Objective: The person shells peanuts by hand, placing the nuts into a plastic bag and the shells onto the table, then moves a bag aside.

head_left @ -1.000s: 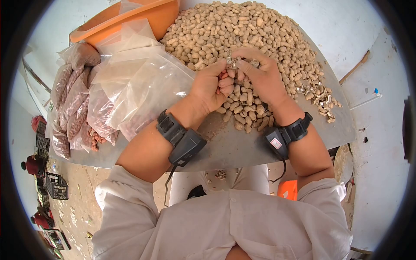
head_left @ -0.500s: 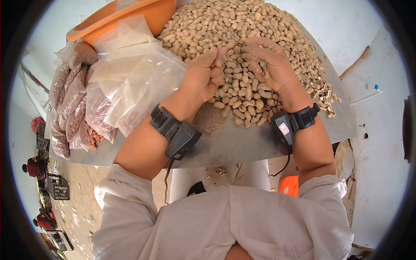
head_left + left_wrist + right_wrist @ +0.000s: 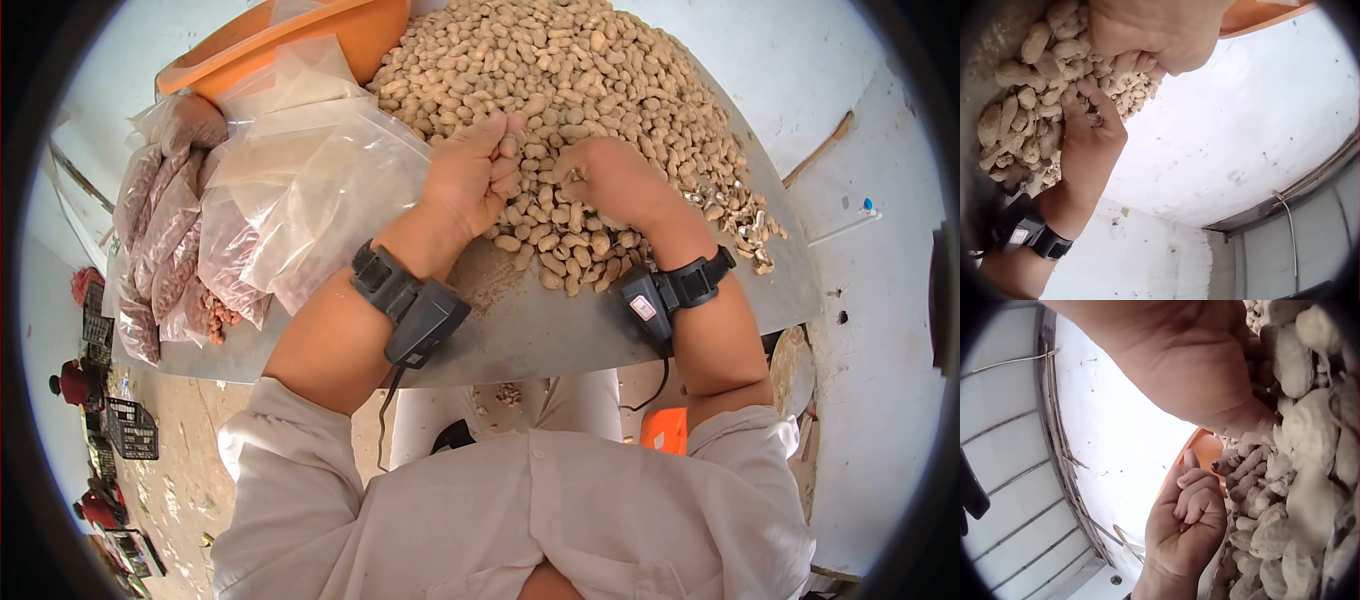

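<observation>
While both hands work at the near edge of a big heap of peanuts, the left hand is clenched, fingers folded into the palm and thumb up against them. Whether anything lies inside that fist cannot be seen. It sits just beside the heap's left flank, touching the nearest peanuts. The right hand lies knuckles-up on the heap, its fingers bent down with the tips among the peanuts. I cannot tell if they have closed on one. The hands are near each other but apart.

The heap fills the far half of the grey worktop, from the middle to the right edge. Broken shells lie by that right edge. Clear plastic bags are piled along the left edge, with filled bags of reddish nuts beyond them. An orange basin stands at the far left corner.
</observation>
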`<state>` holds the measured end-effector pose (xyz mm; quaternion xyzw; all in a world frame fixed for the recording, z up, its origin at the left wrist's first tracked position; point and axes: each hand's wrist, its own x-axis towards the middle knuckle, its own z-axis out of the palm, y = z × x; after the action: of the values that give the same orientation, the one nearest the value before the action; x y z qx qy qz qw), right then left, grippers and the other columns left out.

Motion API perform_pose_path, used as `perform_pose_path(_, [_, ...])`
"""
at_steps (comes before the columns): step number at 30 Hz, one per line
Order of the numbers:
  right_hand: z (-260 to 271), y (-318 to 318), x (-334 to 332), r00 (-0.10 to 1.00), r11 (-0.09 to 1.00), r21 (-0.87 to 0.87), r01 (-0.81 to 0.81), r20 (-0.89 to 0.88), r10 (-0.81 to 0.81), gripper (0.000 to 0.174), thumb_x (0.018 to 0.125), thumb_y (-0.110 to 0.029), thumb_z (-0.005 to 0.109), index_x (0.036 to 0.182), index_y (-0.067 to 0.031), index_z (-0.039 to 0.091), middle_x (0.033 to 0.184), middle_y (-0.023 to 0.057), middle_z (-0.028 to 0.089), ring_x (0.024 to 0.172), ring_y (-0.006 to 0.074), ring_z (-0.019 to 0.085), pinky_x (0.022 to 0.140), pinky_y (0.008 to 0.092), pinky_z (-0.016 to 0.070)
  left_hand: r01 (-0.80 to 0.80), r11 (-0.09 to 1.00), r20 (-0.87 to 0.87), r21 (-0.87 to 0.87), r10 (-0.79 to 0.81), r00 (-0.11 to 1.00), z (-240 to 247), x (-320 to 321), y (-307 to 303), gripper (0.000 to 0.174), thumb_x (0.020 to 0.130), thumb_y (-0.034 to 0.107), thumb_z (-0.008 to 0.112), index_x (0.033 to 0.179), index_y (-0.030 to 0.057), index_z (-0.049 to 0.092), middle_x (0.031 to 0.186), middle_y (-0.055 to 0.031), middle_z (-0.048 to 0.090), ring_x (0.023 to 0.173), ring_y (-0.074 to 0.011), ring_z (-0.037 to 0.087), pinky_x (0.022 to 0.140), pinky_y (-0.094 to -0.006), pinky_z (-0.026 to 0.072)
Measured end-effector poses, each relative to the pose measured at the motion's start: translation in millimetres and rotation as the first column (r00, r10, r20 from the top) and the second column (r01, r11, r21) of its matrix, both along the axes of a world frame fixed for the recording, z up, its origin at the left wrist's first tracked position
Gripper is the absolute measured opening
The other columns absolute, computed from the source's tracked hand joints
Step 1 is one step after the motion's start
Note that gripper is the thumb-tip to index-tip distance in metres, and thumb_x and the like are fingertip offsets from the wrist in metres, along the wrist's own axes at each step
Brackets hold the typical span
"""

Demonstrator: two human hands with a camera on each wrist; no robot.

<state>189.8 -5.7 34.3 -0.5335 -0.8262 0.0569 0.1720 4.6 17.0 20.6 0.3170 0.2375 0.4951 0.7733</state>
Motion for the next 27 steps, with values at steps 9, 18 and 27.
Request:
perform_pose_path(9, [13, -3, 3, 0.983, 0.999, -0.025, -0.044, -0.18, 0.039, 0.014, 0.071, -0.008, 0.064, 0.085, -0.0057, 0.065, 0.079, 0.0105, 0.063, 0.078, 0.024, 0.061, 0.071, 0.033, 0.0474, -0.028, 0.998, -0.043, 0.048, 0.03, 0.999, -3, 1, 0, 0.019, 0.092, 0.017, 0.052, 0.099, 0.0, 0.057, 0.066, 0.0026, 0.047, 0.049, -0.0047, 0.031, 0.042, -0.0182, 0.0247])
perform_pose_path(18, [17, -6, -5, 0.653, 0.988, 0.084, -0.129, -0.742, 0.148, 0.011, 0.074, -0.006, 0.064, 0.083, -0.0011, 0.063, 0.086, 0.0025, 0.061, 0.082, 0.0118, 0.056, 0.078, 0.0261, 0.0441, -0.052, 0.978, -0.142, 0.204, 0.082, 0.987, 1, 9, -12, 0.02, 0.088, 0.009, 0.058, 0.103, -0.0032, 0.059, 0.062, 0.0065, 0.042, 0.048, -0.0032, 0.03, 0.043, -0.0182, 0.0248])
perform_pose_path(27, [8, -2, -9, 0.662, 0.994, 0.022, -0.102, -0.745, 0.085, 0.02, 0.075, -0.012, 0.068, 0.092, -0.0006, 0.066, 0.097, 0.0088, 0.065, 0.091, 0.0174, 0.06, 0.082, 0.0287, 0.0453, -0.107, 0.922, -0.213, 0.371, 0.196, 0.957, 1, 9, -15, 0.02, 0.087, 0.011, 0.059, 0.103, -0.0012, 0.061, 0.065, 0.0052, 0.047, 0.051, -0.0027, 0.034, 0.045, -0.0173, 0.0269])
